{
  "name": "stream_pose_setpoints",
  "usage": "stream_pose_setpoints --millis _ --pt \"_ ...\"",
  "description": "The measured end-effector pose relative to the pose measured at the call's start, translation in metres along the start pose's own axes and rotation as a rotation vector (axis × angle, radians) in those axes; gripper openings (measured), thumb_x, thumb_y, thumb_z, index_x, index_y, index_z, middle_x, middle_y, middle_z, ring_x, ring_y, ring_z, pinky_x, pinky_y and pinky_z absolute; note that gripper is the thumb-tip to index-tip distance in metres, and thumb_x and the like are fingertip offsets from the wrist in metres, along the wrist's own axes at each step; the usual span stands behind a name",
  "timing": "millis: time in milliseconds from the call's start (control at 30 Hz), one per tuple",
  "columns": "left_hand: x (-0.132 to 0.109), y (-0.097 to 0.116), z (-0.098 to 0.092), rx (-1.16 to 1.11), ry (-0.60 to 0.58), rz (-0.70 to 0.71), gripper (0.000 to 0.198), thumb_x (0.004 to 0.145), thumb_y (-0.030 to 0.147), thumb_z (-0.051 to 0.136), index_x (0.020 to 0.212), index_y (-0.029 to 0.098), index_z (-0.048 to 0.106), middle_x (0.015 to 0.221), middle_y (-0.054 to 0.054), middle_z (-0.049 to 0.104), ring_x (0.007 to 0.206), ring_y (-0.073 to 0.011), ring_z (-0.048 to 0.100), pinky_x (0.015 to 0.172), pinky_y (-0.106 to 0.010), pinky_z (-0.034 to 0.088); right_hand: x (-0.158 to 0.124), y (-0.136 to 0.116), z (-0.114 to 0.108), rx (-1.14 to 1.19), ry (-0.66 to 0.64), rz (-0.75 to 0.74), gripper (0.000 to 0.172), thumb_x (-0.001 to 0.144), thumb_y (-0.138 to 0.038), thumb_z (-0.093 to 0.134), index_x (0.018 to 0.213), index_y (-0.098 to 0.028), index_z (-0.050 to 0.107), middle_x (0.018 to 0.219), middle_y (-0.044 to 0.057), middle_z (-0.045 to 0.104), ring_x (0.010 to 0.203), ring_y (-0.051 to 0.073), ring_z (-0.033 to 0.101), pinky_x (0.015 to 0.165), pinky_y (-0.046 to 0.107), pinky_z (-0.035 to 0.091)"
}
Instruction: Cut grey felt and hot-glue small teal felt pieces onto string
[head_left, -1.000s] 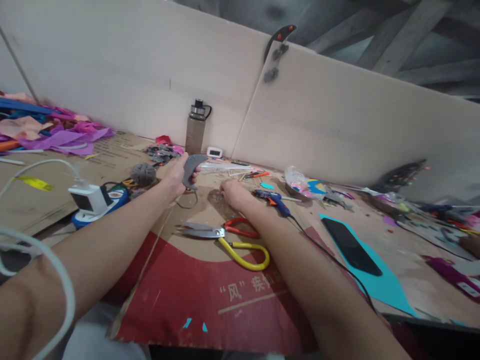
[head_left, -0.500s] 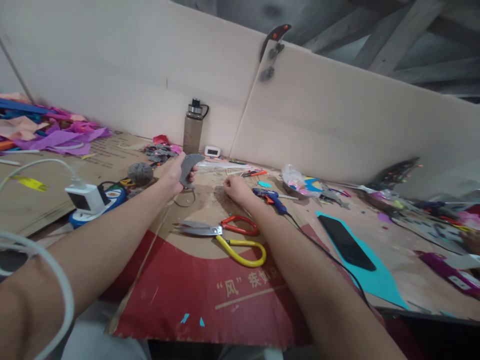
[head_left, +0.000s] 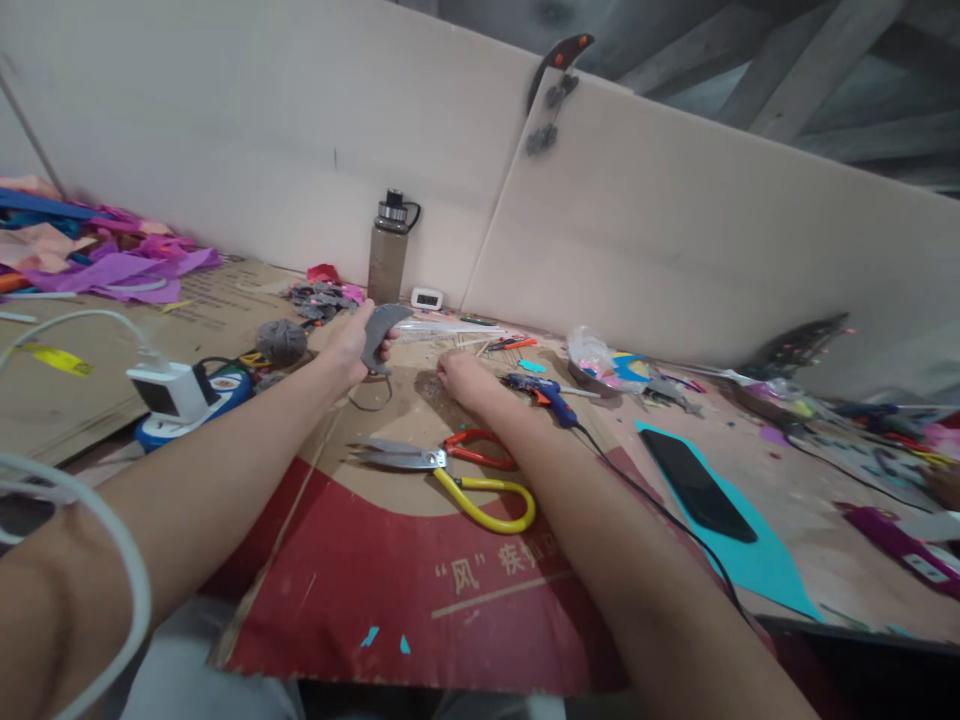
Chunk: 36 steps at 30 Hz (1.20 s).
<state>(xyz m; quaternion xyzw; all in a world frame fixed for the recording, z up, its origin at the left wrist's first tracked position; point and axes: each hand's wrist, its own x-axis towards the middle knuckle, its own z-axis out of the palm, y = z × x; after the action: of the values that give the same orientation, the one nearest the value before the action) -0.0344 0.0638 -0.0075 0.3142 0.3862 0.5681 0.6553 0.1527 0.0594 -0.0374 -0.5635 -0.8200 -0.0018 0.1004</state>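
A grey crescent-shaped piece, felt-like (head_left: 384,330), is gripped in my left hand (head_left: 354,345) above the cardboard. From its lower end hangs a thin grey strand (head_left: 373,398) that curls on the cardboard. My right hand (head_left: 463,378) is closed over a brown patch on the cardboard, its fingertips curled together; whatever is in them is too small or hidden to see. Below both hands lie scissors (head_left: 442,468) with one red and one yellow handle. Just right of my right hand rests a blue glue gun (head_left: 546,394).
A bottle (head_left: 388,250) and small white clock (head_left: 427,299) stand by the back board. At left are a ball of grey yarn (head_left: 281,342), a power strip with a white charger (head_left: 174,390) and coloured scraps (head_left: 112,255). A phone (head_left: 697,483) lies on turquoise sheet at right.
My right hand has shifted slightly left, toward my left hand, still closed. My left hand keeps hold of the grey crescent piece, almost unmoved.
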Motion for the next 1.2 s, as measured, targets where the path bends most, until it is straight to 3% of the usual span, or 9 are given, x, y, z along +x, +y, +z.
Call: stream_pose_setpoints --millis 300,433,500,567,633,767,867,1000,1200 --pt "0.002 0.001 -0.003 -0.021 -0.010 0.013 0.039 0.092 0.043 0.042 0.083 0.012 0.063 0.057 -0.005 0.060 0.039 -0.0101 0.048 0.037 -0.020 0.038 -0.008 0.006 -0.015 0.249 -0.001 0.126 0.026 0.090 -0.018 0.038 0.086 -0.010 0.063 0.079 0.010 0.070 0.069 0.013 0.064 0.065 0.021 0.047" --pt "0.004 0.002 -0.005 -0.030 -0.019 0.011 0.038 0.092 0.043 0.041 0.083 0.013 0.063 0.057 -0.006 0.060 0.039 -0.0107 0.048 0.036 -0.020 0.038 -0.032 -0.007 -0.049 0.863 -0.237 -0.045 0.019 0.090 -0.026 0.048 0.082 -0.014 0.060 0.070 0.003 0.067 0.062 0.010 0.062 0.065 0.022 0.050" --pt "0.004 0.003 -0.005 -0.049 -0.020 0.006 0.037 0.092 0.043 0.042 0.085 0.013 0.063 0.057 -0.005 0.060 0.038 -0.0106 0.047 0.035 -0.020 0.037 -0.047 -0.018 -0.072 0.992 -0.426 -0.153 0.025 0.089 -0.032 0.049 0.076 -0.015 0.063 0.067 0.002 0.066 0.060 0.010 0.060 0.066 0.025 0.051" --pt "0.003 0.003 -0.005 -0.069 -0.031 0.003 0.036 0.091 0.043 0.043 0.086 0.014 0.063 0.057 -0.005 0.059 0.038 -0.0103 0.047 0.035 -0.019 0.036 -0.060 -0.027 -0.090 0.965 -0.595 -0.236 0.023 0.085 -0.033 0.056 0.076 -0.015 0.067 0.080 0.004 0.070 0.071 0.011 0.063 0.072 0.026 0.051" --pt "0.001 0.004 -0.004 -0.075 -0.042 0.006 0.035 0.091 0.043 0.044 0.086 0.014 0.063 0.057 -0.005 0.059 0.038 -0.0103 0.046 0.035 -0.019 0.035 -0.068 -0.031 -0.099 0.899 -0.625 -0.326 0.015 0.079 -0.029 0.063 0.078 -0.016 0.070 0.091 0.004 0.071 0.085 0.013 0.063 0.080 0.026 0.049" --pt "0.000 0.005 -0.002 -0.044 -0.013 0.018 0.035 0.092 0.041 0.042 0.083 0.014 0.062 0.056 -0.005 0.059 0.038 -0.0108 0.047 0.035 -0.020 0.036 -0.069 -0.019 -0.087 0.801 -0.398 -0.288 0.012 0.076 -0.021 0.064 0.086 -0.018 0.069 0.090 0.001 0.070 0.083 0.011 0.062 0.077 0.023 0.047" --pt "0.000 0.005 -0.002 -0.024 -0.007 0.028 0.036 0.092 0.041 0.041 0.082 0.014 0.062 0.056 -0.005 0.059 0.039 -0.0106 0.047 0.035 -0.020 0.036 -0.067 -0.005 -0.069 0.506 -0.283 -0.152 0.012 0.074 -0.014 0.062 0.084 -0.017 0.068 0.076 -0.001 0.068 0.068 0.009 0.059 0.063 0.020 0.043" --pt "0.001 0.004 -0.002 -0.019 -0.007 0.026 0.037 0.092 0.042 0.041 0.084 0.013 0.063 0.056 -0.005 0.059 0.039 -0.0108 0.047 0.036 -0.020 0.036 -0.069 0.002 -0.053 0.135 -0.247 -0.085 0.008 0.069 -0.011 0.063 0.069 -0.018 0.068 0.063 -0.001 0.065 0.059 0.010 0.055 0.054 0.020 0.036" --pt "0.004 0.003 -0.003 0.028 -0.015 0.034 0.037 0.092 0.042 0.041 0.088 0.013 0.064 0.056 -0.004 0.059 0.040 -0.0104 0.047 0.037 -0.020 0.037 -0.065 0.000 -0.044 0.009 -0.234 -0.087 0.012 0.072 -0.011 0.059 0.069 -0.018 0.069 0.066 0.003 0.068 0.061 0.013 0.058 0.054 0.022 0.035"
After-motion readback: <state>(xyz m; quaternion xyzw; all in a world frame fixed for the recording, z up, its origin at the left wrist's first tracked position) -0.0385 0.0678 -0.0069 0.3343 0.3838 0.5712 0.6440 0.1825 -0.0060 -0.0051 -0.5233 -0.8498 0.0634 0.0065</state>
